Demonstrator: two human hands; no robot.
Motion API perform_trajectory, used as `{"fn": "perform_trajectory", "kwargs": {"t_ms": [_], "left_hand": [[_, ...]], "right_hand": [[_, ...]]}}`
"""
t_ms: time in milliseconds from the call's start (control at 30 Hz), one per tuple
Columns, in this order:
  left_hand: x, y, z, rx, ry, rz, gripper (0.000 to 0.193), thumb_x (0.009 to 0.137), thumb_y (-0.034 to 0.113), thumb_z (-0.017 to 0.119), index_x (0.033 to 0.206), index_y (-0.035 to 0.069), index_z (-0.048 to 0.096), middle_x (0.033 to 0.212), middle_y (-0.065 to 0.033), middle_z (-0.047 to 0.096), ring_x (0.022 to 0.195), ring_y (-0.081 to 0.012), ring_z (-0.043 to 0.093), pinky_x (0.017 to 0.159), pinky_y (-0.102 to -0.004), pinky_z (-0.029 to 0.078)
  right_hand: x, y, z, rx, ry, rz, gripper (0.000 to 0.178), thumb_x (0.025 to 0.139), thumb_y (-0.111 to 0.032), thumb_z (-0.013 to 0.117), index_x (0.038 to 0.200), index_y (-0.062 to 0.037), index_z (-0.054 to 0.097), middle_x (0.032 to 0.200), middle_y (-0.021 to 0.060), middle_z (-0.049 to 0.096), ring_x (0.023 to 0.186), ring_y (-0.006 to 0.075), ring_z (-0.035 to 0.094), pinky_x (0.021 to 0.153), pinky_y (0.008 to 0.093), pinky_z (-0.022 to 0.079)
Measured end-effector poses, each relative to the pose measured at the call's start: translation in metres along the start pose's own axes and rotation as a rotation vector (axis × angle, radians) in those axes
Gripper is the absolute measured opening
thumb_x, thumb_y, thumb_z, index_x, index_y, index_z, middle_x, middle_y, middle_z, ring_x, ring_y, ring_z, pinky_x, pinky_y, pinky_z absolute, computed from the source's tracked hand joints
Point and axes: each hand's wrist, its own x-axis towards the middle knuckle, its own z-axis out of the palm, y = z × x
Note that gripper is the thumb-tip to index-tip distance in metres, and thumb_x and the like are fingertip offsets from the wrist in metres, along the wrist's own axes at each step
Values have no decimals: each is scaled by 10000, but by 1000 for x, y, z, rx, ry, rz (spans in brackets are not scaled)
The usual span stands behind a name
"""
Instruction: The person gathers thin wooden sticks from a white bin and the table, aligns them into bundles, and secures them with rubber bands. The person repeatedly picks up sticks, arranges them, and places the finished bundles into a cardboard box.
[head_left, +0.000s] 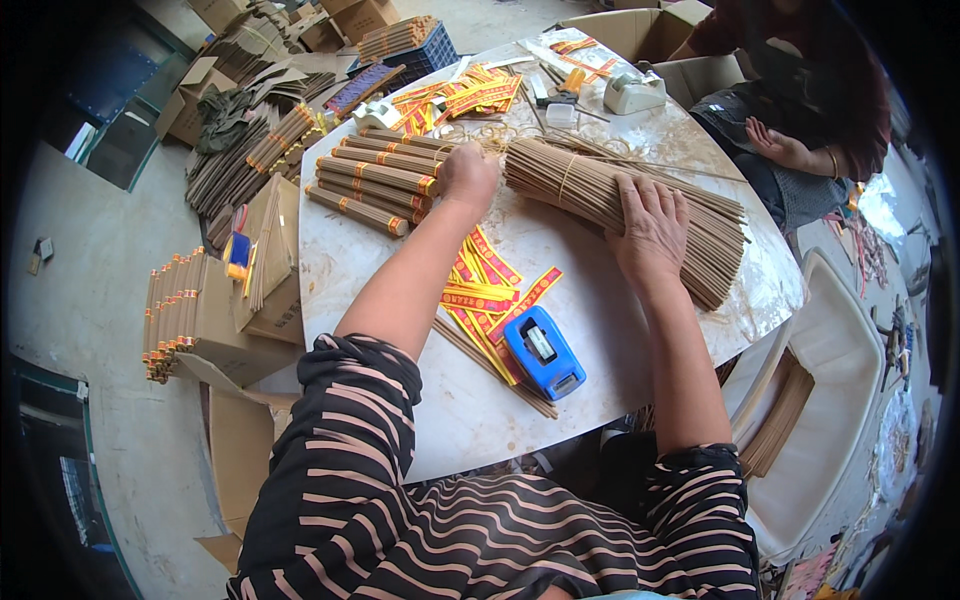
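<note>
A large bundle of thin brown incense sticks [555, 178] lies across the table, fanned out at its right end, with a rubber band round its left part. My right hand [652, 222] rests on top of it with the fingers stretched out. Just left of the bundle's narrow end, my left hand [468, 178] is closed; whatever its fingers hold is hidden. Beside that hand lie several smaller rolled incense bundles [372, 187] with red and yellow bands. Red and yellow paper strips [482, 292] and a blue tape dispenser [545, 352] lie between my forearms.
More strips [470, 95], loose rubber bands [490, 132] and a white tape dispenser [634, 93] sit toward the table's far side. Another person's hand [778, 146] shows at the right. Cardboard boxes [272, 265] stand left of the table; a white chair [835, 330] is at the right.
</note>
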Motion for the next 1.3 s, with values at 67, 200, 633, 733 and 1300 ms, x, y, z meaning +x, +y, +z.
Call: {"fn": "perform_trajectory", "kwargs": {"t_ms": [67, 200, 633, 733, 1300], "left_hand": [[17, -18, 11, -10, 19, 1, 198, 750, 235, 543, 701, 58, 618, 745, -193, 632, 700, -373, 608, 647, -450, 472], [37, -35, 0, 8, -35, 26, 192, 742, 224, 556, 722, 57, 647, 754, -202, 639, 697, -365, 618, 667, -446, 481], [-63, 63, -11, 6, -36, 590, 226, 850, 226, 573, 854, 3, 539, 863, -201, 600, 816, -380, 595, 700, -470, 478], [-55, 71, -6, 14, -169, 456, 255, 851, 243, 582, 842, -9, 541, 837, -230, 600, 811, -398, 594, 717, -476, 478], [10, 25, -35, 308, -374, 267, 235, 798, 144, 515, 899, -19, 650, 923, -248, 639, 893, -376, 631, 803, -449, 495]], "right_hand": [[-1, 0, -1, 12, -1, -14, 755, 618, -198, 767, 1300, -188, 441, 1284, 44, 474, 1233, 250, 394, 1077, 429, 238], [-4, 6, 1, 14, -17, -2, 758, 612, -192, 768, 1298, -190, 444, 1278, 40, 477, 1233, 249, 394, 1075, 427, 242], [-3, 6, 1, 2, -24, -2, 754, 633, -215, 758, 1312, -199, 431, 1294, 43, 459, 1254, 238, 369, 1086, 432, 222], [-4, 6, 1, 5, -25, 2, 747, 640, -223, 754, 1313, -199, 431, 1296, 45, 460, 1254, 239, 372, 1086, 433, 222], [-7, 9, 2, 40, 8, -19, 730, 627, -195, 754, 1290, -184, 448, 1282, 50, 464, 1239, 246, 386, 1074, 427, 242]]}}
